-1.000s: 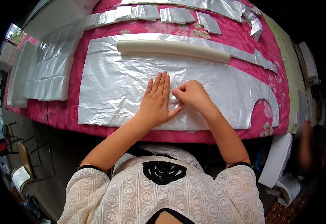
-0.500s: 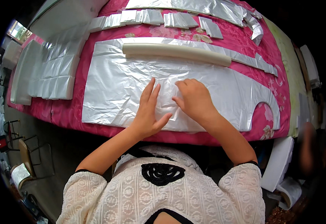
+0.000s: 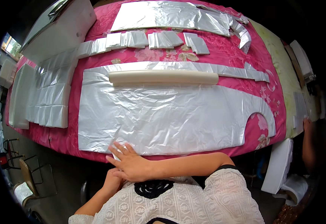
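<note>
head: right fingers (image 3: 121, 148) at silvery sheet (image 3: 170, 115) edge

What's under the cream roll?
The cream roll lies on silvery plastic sheeting, with pink floral cloth showing around that. Whatever sits directly beneath the roll is covered and can't be seen.

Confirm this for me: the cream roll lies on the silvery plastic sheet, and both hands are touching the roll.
The touching is wrong: the head view shows the left hand and right hand by the near edge of the silvery plastic sheet, apart from the cream roll, which does lie on it.
</note>
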Motion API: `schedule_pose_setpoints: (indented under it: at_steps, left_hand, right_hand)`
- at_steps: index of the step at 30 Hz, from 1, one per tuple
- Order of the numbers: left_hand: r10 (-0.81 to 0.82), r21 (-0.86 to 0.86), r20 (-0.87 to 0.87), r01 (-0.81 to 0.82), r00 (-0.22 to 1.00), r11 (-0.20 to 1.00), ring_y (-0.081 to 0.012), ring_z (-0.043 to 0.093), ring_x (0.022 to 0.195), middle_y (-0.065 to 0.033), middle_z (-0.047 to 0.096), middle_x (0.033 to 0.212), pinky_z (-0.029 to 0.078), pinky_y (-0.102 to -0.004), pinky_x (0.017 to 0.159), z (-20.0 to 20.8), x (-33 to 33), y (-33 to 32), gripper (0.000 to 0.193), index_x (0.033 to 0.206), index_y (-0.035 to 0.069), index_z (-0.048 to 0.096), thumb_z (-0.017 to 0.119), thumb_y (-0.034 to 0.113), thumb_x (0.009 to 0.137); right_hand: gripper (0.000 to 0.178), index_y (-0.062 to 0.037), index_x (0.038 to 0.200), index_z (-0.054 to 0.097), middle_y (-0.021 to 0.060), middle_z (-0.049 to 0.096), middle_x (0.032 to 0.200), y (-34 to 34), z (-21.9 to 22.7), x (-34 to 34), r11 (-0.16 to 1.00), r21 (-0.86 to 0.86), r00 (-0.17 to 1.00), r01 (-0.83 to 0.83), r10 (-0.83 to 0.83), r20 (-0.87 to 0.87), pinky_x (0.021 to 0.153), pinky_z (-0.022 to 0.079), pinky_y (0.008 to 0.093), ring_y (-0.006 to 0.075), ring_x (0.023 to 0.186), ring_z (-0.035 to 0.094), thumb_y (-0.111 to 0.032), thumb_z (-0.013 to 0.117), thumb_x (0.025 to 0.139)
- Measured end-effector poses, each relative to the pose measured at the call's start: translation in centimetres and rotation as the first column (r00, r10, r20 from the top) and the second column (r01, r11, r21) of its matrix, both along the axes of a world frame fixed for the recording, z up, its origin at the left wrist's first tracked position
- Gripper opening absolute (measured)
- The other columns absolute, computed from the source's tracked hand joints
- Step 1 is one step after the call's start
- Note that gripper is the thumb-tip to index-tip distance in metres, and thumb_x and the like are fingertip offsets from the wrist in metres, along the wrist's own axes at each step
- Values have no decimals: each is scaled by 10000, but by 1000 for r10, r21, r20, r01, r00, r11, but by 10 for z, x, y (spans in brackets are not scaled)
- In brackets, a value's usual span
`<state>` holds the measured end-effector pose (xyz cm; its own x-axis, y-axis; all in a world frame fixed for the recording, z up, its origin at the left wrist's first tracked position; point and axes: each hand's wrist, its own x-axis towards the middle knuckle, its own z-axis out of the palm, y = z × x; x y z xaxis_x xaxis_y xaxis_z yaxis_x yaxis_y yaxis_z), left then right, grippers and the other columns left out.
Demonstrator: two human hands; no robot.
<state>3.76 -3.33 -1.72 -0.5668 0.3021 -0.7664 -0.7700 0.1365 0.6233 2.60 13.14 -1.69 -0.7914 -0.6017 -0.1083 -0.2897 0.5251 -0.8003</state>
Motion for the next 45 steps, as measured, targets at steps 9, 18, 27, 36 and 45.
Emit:
schedule_pose_setpoints:
  at_steps: [9,18,27,36,45]
  left_hand:
    - [-609,-497,-662,353,437,793,-224,646,817,-134,658,912,496,-284,715,30,-38,21,305,1010,27,634,697,66,714]
    - [-581,-435,-737,416,346,799,-257,647,843,-145,652,964,514,-309,731,23,-38,25,356,1057,33,621,700,71,712]
    - [-621,-553,-781,390,66,736,-260,645,790,-118,653,953,531,-325,661,22,-39,28,375,1070,52,609,695,90,707]
    - [-530,-586,-807,456,-260,670,-248,638,828,-106,623,1052,530,-320,682,21,-59,69,400,1092,45,584,691,75,708]
    - [-527,-577,-815,422,-241,700,-408,341,1255,-245,281,1399,335,-429,1014,5,-74,149,676,1325,15,351,675,193,759]
  right_hand:
    - [66,-82,747,635,65,626,971,97,11,-59,995,-89,909,-38,-3,-416,982,283,461,258,1077,491,-120,675,711]
    - [261,-28,936,664,108,672,841,352,-16,-161,175,-252,115,952,-965,-234,707,486,322,201,761,634,-247,631,799]
    - [412,-64,1084,616,155,587,1133,344,-5,-159,238,100,246,966,-727,-641,944,370,416,328,1102,491,-325,660,769]
    - [466,-51,1150,579,134,568,1052,248,23,-27,667,260,659,699,-458,-597,873,431,384,294,993,515,-101,695,702]
    - [470,-17,1162,556,153,570,974,236,29,22,651,377,750,659,-535,-389,808,457,385,315,916,544,-231,667,759]
